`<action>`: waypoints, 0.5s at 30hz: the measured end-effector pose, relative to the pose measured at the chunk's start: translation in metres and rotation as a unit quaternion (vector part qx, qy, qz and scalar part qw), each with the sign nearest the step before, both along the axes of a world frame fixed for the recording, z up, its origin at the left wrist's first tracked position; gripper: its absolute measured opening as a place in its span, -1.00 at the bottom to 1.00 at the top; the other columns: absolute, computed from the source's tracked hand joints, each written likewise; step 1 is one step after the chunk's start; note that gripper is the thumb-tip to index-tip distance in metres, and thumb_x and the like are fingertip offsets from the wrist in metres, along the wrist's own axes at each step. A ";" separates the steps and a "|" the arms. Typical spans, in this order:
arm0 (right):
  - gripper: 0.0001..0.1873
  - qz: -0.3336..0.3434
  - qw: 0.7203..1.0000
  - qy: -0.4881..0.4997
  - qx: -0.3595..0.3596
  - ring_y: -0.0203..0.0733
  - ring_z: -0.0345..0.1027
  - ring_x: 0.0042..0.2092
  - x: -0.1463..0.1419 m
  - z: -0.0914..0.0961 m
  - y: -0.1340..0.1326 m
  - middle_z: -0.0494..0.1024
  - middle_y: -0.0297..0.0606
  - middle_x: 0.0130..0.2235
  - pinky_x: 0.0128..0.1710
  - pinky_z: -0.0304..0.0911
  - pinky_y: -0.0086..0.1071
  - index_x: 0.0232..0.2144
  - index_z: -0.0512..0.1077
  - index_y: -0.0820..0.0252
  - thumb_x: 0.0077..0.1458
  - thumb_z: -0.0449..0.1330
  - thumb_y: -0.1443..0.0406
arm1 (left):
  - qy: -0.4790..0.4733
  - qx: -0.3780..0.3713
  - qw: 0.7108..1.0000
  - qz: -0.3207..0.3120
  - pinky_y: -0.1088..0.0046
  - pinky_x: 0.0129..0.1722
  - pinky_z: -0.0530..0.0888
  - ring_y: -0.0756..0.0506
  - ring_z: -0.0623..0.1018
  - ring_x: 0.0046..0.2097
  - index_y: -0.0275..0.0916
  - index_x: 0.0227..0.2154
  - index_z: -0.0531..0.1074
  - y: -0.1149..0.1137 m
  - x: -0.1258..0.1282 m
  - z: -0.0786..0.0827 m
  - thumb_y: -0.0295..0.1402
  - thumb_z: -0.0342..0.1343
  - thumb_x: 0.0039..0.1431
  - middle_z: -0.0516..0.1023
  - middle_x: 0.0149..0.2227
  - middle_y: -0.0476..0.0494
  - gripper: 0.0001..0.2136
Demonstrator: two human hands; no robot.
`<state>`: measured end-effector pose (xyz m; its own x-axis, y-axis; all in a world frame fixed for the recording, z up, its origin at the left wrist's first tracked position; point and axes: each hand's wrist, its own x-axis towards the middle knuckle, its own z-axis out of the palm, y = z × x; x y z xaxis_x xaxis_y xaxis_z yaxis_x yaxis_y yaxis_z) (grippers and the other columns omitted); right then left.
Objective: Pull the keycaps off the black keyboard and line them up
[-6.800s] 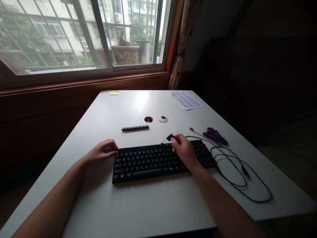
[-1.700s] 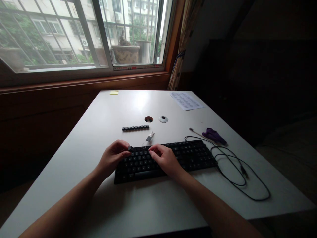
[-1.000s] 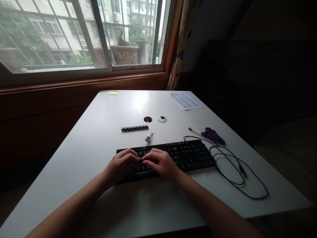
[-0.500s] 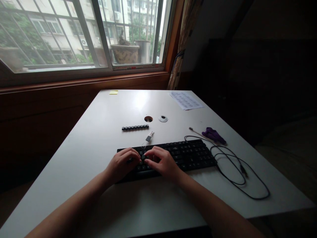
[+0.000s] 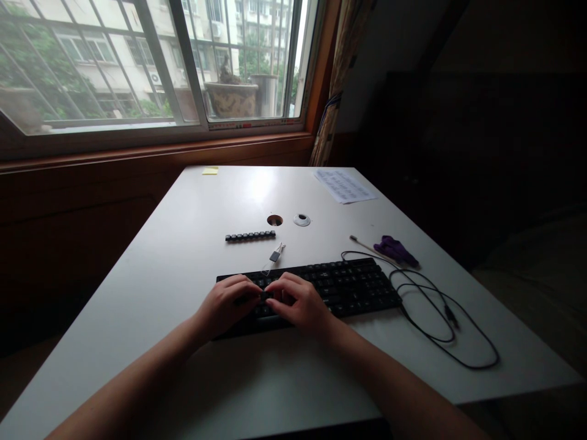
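A white tabletop [image 5: 174,256] is filling the foreground, and a black keyboard [image 5: 351,284] is lying across it. Both forearms [image 5: 132,376] are slanting inward from the near edge. Over the keyboard's left half, the left hand [image 5: 232,302] and right hand [image 5: 296,299] are arching, thumbs and fingertips almost meeting. Each grip is pinching a small black keycap [image 5: 266,295] between them; whether it is touching the keyboard is unclear. Handling this well is probably calling for level, even pressure on opposite sides, with wrists staying steady.
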<state>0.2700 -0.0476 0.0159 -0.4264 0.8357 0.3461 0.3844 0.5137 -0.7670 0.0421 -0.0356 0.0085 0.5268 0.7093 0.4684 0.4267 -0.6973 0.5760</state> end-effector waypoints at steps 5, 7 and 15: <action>-0.83 0.011 1.000 -0.011 0.014 -0.27 0.33 -0.33 0.000 0.003 0.000 0.43 -0.32 -0.33 -0.28 0.30 -0.39 -0.19 0.52 0.09 0.13 0.26 0.25 | 0.004 0.007 1.000 -0.003 0.43 -0.29 0.47 -0.08 0.53 -0.32 -0.20 -0.24 0.52 0.000 0.000 0.000 -0.39 0.12 0.24 0.56 -0.33 -0.18 -0.90; -0.84 0.012 0.999 -0.020 0.022 -0.27 0.33 -0.32 0.001 0.008 0.001 0.43 -0.32 -0.33 -0.27 0.30 -0.38 -0.19 0.51 0.09 0.14 0.26 0.25 | 0.008 0.006 1.000 0.001 0.42 -0.26 0.47 -0.09 0.53 -0.29 -0.20 -0.22 0.51 -0.001 0.000 0.003 -0.40 0.12 0.24 0.56 -0.31 -0.18 -0.89; -0.87 -0.039 0.994 -0.090 0.044 -0.30 0.33 -0.38 0.036 0.037 0.050 0.47 -0.32 -0.31 -0.29 0.30 -0.37 -0.22 0.49 0.11 0.16 0.21 0.25 | 0.025 0.011 0.997 0.069 0.28 -0.11 0.45 -0.17 0.51 -0.15 -0.16 -0.13 0.50 0.007 -0.017 0.012 -0.40 0.10 0.24 0.55 -0.21 -0.20 -0.83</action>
